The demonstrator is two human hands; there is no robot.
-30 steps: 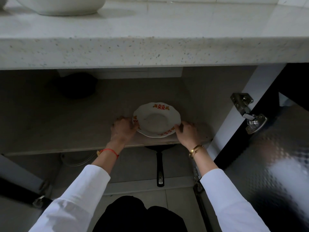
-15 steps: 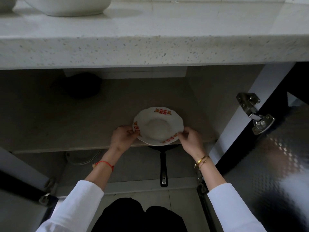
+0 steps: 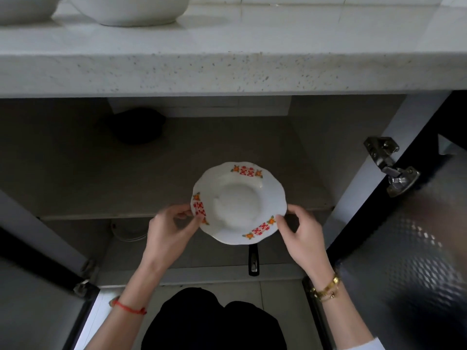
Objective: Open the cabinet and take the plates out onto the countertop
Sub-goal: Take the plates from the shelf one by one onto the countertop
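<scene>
So cabinet's open, and the left hand (image 3: 169, 232) and right hand (image 3: 302, 236) pinch the plate (image 3: 238, 202) by its rim, clear of the shelf (image 3: 151, 173). Countertop (image 3: 227, 46) drop-off's left.

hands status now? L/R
Left hand: closed on the plate, pinching its left rim.
Right hand: closed on the same plate, pinching its lower right rim.
</scene>
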